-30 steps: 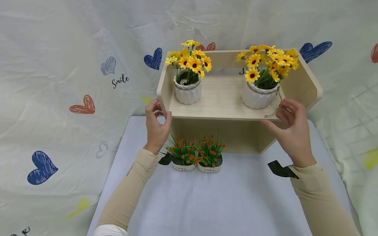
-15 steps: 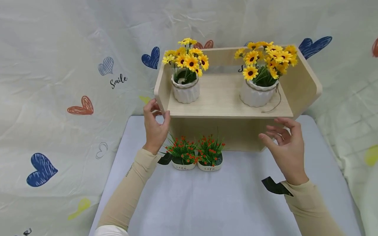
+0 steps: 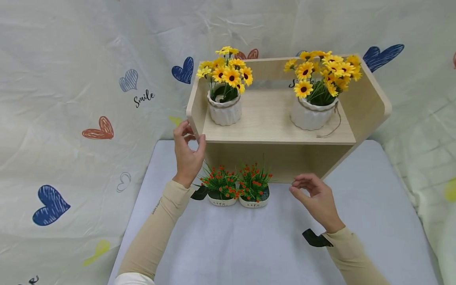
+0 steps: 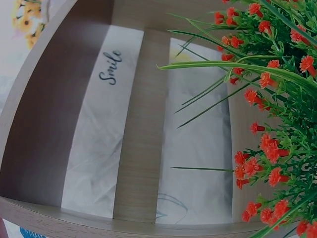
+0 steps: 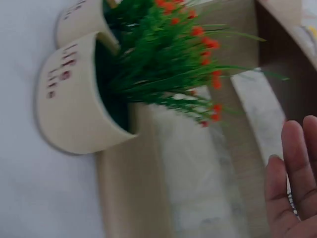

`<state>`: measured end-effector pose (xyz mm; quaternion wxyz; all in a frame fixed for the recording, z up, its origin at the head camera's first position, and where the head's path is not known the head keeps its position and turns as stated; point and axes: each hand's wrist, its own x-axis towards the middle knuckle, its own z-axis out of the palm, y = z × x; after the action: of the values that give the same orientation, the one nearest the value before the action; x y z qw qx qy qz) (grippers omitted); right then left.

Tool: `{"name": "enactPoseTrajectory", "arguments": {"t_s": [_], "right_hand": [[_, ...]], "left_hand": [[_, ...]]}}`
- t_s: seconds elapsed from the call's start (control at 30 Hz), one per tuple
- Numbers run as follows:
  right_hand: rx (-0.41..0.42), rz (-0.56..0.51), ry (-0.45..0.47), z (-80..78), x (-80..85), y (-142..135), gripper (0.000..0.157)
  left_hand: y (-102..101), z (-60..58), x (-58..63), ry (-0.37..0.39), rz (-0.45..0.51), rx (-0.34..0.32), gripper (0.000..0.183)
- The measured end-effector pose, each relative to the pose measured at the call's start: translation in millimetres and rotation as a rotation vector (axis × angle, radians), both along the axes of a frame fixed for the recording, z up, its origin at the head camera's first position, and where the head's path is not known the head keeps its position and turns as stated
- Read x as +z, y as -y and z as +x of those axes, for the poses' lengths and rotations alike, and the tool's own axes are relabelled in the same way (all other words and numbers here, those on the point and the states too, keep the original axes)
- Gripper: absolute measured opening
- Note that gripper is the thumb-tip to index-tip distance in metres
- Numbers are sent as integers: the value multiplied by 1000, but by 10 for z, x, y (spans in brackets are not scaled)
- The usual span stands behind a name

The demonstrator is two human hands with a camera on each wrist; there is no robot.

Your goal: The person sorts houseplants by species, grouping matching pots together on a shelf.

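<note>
A pale wooden shelf stands on the white-covered table in the head view. My left hand grips the front edge of its left side panel, thumb in front and fingers on the outer side. In front of the lower compartment sit two small white pots marked "Life": a left pot and a right pot, both with red-flowered plants. Near the right pot, apart from it, my right hand is in the air with fingers loosely bent, holding nothing. The right wrist view shows the nearer pot and my fingers.
On the upper board stand two ribbed white pots with yellow flowers, a left one and a right one. A loose twine end trails from the right one. Behind hangs a pale sheet printed with hearts.
My right hand has left the twine by the right yellow-flower pot and moved down and left, toward the red-flowered pots. The left hand keeps its grip on the shelf's side.
</note>
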<state>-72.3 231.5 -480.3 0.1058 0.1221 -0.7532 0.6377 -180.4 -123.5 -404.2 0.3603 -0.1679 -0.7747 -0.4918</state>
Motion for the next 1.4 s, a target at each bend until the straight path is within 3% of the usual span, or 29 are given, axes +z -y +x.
{"name": "enactPoseTrajectory", "arguments": {"t_s": [0.4, 0.57, 0.73, 0.93, 1.4], "right_hand": [[42, -6, 154, -18, -555, 135, 37], [62, 18, 223, -60, -796, 174, 50], [74, 134, 292, -84, -975, 252, 71], [68, 185, 322, -122, -1114, 357, 88], [70, 215, 415, -150, -1281, 527, 106]], "left_hand": [[19, 21, 18, -3, 8, 2, 54], [22, 16, 13, 4, 1, -2, 54], [21, 7, 11, 3, -6, -4, 54], [15, 2, 7, 7, -5, -1, 54], [8, -1, 9, 5, -1, -3, 55]]}}
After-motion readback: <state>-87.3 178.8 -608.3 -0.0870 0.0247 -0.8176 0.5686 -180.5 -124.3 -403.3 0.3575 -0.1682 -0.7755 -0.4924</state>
